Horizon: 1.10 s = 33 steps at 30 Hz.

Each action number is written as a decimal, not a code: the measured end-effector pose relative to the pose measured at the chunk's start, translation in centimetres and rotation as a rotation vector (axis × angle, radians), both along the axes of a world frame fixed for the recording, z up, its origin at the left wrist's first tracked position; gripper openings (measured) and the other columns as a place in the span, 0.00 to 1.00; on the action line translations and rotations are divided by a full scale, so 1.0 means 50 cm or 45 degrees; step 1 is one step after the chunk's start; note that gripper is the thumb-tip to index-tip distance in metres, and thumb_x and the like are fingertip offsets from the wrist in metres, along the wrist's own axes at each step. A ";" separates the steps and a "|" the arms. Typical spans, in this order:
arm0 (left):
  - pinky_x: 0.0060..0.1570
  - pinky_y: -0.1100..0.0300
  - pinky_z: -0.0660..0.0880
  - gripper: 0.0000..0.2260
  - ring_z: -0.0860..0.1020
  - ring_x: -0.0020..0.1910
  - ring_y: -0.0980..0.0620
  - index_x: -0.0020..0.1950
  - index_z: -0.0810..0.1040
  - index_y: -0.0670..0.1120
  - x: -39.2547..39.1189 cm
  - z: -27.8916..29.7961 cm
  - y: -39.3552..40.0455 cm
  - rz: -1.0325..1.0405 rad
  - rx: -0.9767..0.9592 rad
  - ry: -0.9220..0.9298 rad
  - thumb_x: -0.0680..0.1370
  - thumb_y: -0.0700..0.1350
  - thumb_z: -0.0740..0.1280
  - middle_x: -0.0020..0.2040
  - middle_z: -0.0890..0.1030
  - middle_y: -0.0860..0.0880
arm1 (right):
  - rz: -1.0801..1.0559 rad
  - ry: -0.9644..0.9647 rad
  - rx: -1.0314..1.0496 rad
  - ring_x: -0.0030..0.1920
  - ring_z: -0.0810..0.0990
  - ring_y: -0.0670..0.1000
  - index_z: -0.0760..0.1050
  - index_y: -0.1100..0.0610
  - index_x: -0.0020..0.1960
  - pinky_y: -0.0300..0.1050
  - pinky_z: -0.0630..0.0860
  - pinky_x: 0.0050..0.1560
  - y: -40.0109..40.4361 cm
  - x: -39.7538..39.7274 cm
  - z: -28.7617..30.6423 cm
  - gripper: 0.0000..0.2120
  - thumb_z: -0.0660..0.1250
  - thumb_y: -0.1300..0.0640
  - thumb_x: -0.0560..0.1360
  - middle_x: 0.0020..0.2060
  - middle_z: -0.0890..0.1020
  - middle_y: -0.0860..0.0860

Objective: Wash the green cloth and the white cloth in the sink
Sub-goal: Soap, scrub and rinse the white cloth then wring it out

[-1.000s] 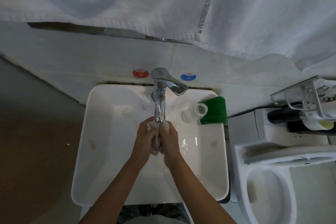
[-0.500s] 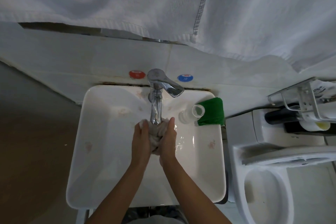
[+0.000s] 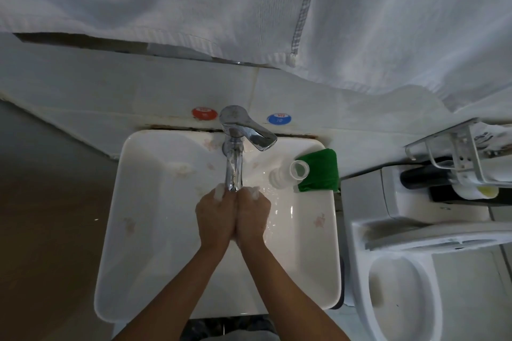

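Both hands, left hand [image 3: 214,219] and right hand [image 3: 253,216], squeezed the white cloth [image 3: 255,193] under the tap [image 3: 235,171]; splashing could topple the nearby bottle [image 3: 288,176] beside the green cloth [image 3: 321,171].

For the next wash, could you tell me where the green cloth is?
In the head view, the green cloth lies on the sink's back right corner, beside a clear bottle.
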<state>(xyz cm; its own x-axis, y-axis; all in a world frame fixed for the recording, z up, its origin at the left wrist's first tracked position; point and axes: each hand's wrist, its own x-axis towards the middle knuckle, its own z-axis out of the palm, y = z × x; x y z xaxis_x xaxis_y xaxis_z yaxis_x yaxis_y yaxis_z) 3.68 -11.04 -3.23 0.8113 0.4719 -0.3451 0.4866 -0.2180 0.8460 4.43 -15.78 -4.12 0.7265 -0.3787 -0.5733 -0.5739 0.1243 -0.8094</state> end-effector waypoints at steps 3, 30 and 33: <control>0.36 0.57 0.71 0.12 0.75 0.33 0.49 0.37 0.74 0.48 0.005 -0.002 0.006 -0.011 -0.078 -0.001 0.80 0.43 0.62 0.32 0.76 0.50 | 0.072 -0.101 -0.042 0.31 0.72 0.46 0.72 0.48 0.31 0.48 0.72 0.36 -0.004 -0.002 0.003 0.09 0.61 0.51 0.69 0.26 0.73 0.44; 0.60 0.45 0.74 0.20 0.76 0.61 0.45 0.74 0.63 0.51 -0.019 -0.001 0.022 -0.182 -0.096 0.047 0.81 0.46 0.59 0.66 0.75 0.45 | 0.002 0.005 0.388 0.41 0.84 0.54 0.80 0.62 0.49 0.46 0.81 0.43 -0.062 -0.002 0.018 0.10 0.71 0.56 0.72 0.41 0.85 0.58; 0.60 0.48 0.73 0.19 0.76 0.59 0.48 0.71 0.66 0.53 -0.029 0.008 -0.005 -0.160 -0.173 0.049 0.81 0.53 0.56 0.64 0.76 0.49 | 0.030 0.015 0.343 0.39 0.83 0.52 0.80 0.62 0.48 0.47 0.80 0.41 -0.046 -0.007 0.023 0.11 0.66 0.54 0.77 0.39 0.84 0.59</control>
